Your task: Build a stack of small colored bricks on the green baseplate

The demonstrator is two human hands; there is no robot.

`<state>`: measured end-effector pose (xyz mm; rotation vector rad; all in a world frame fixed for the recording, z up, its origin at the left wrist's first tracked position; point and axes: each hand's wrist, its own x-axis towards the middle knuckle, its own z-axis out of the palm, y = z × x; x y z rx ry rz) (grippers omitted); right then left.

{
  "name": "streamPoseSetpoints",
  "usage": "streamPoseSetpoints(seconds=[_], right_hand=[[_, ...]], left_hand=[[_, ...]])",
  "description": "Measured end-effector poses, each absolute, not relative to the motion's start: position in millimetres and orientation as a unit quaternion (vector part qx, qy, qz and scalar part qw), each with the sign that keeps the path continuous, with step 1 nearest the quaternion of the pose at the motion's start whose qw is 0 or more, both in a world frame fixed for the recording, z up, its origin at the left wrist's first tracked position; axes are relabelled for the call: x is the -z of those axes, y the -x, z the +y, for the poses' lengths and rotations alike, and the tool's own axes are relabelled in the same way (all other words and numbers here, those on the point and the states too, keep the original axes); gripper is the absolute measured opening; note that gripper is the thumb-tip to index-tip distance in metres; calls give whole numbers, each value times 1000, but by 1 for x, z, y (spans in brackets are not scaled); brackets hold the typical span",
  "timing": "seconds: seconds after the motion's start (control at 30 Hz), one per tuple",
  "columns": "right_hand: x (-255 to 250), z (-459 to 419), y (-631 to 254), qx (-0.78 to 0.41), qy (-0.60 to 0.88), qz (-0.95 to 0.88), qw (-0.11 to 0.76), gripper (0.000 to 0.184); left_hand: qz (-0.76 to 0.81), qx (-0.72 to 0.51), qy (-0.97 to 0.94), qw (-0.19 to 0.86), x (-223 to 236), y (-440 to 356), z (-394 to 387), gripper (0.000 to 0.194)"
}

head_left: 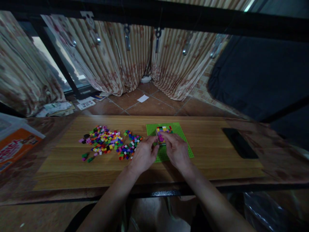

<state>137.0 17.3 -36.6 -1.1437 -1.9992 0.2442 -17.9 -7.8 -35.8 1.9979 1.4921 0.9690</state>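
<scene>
A small block-shaped structure of multicoloured building bricks (164,128) stands on a green studded baseplate (182,140). My left hand (145,153) is at its left side, fingers bent and fingertips against it. From the right, my right hand (178,149) reaches over the structure with curled fingers, its fingertips at a purple piece (160,137) on the near left part. Both hands hide much of the structure's near side and some of the baseplate. To the left of my left hand lies a pile of loose building bricks (108,140) in many colours.
All this rests on a wooden board (212,154). A dark flat phone-like object (239,143) lies at its right end. An orange and white package (18,141) sits at the far left. A dark bar (154,14) with hanging metal clips crosses above, before striped curtains (116,58).
</scene>
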Motion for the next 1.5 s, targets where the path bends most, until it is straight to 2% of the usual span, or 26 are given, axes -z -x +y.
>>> streamPoseSetpoints(seconds=[0.23, 0.33, 0.47, 0.63, 0.87, 1.0, 1.2, 1.5], right_hand=[[32, 18, -144, -115, 466, -666, 571, 19], [31, 22, -147, -121, 473, -634, 600, 15], [29, 16, -143, -140, 462, -662, 573, 16], [27, 1, -132, -134, 446, -697, 545, 16], [29, -7, -118, -127, 410, -758, 491, 19], [31, -10, -112, -134, 390, -782, 467, 21], [34, -10, -106, -139, 371, -797, 456, 21], [36, -10, -103, -147, 372, -801, 444, 22]], left_hand=[[574, -354, -704, 221, 29, 31, -7, 31], [603, -375, -673, 206, 25, 55, -3, 29], [665, -372, -626, 165, 18, 104, -1, 27], [746, -257, -590, 171, 6, 156, -15, 19], [763, -160, -604, 167, 14, 174, -25, 18], [784, -114, -594, 140, 20, 176, -25, 25], [763, -100, -626, 130, 26, 172, -21, 33], [734, -160, -631, 192, 37, 164, -16, 20]])
